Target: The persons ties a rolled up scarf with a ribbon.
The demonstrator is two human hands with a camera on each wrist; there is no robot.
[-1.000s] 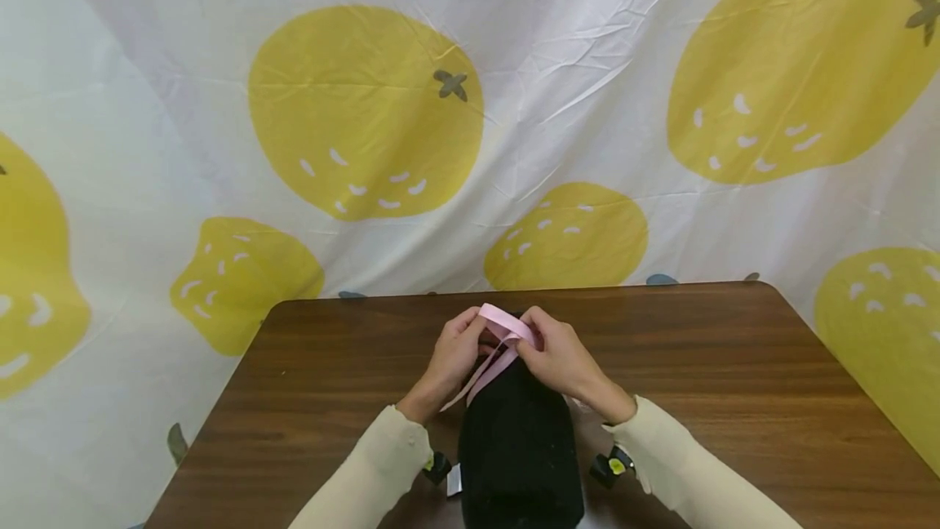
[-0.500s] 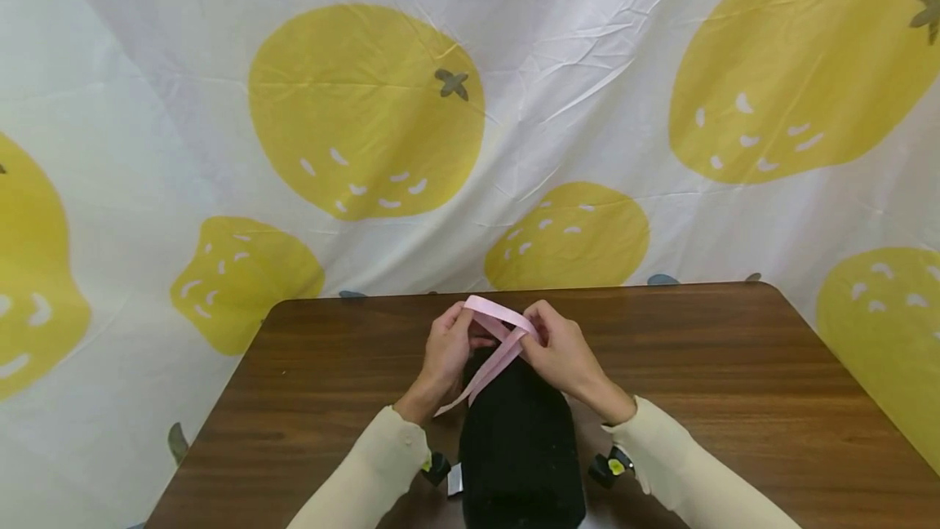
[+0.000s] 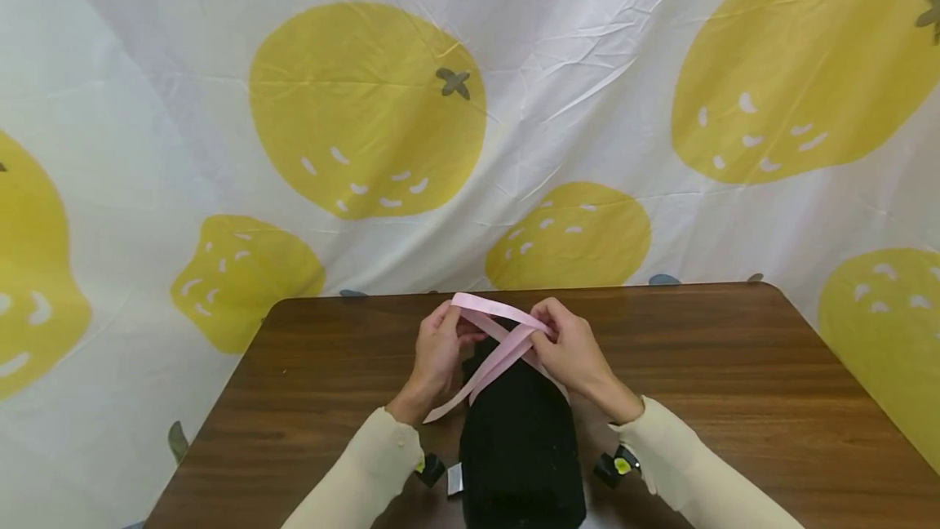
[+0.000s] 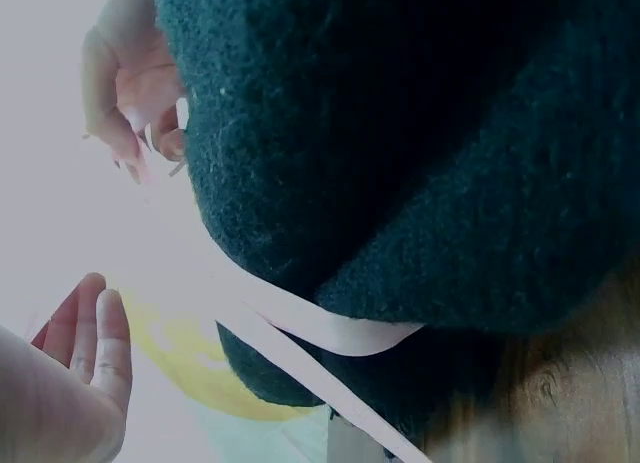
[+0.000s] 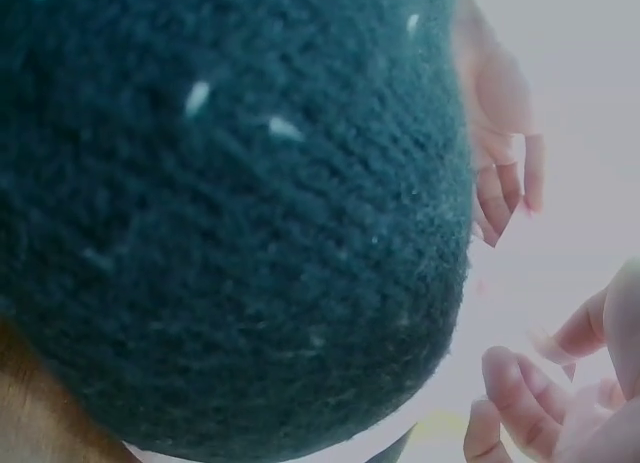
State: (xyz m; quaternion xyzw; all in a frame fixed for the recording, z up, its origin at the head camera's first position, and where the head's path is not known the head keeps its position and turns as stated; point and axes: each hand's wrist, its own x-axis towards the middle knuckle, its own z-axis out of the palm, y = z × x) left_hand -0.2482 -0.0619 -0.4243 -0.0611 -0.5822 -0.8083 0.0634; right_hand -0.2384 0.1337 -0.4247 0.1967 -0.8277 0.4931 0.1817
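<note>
A pink ribbon point(image 3: 495, 306) runs round a black, fuzzy, soft-looking object point(image 3: 521, 455) that lies lengthwise on the table. Above its far end, my left hand point(image 3: 436, 353) pinches the ribbon at the left end of a raised loop. Opposite it, my right hand point(image 3: 576, 353) pinches the ribbon at the loop's right side, where strands cross. A loose tail hangs down toward my left wrist. In the left wrist view the ribbon point(image 4: 345, 333) wraps the dark fabric point(image 4: 300, 163). The right wrist view is mostly filled by that fabric point(image 5: 230, 233); the exact pinch points are washed out there.
The brown wooden table point(image 3: 316, 415) extends to both sides of the object. A small white tag point(image 3: 455, 479) sticks out at the object's left edge. Behind the table hangs a white cloth point(image 3: 411, 260) printed with yellow fruit. Black wrist cameras point(image 3: 430, 470) sit below both hands.
My left hand has moved left, drawing the ribbon loop wider. The right hand has shifted slightly right. The crossing strands and the loose tail show more clearly now.
</note>
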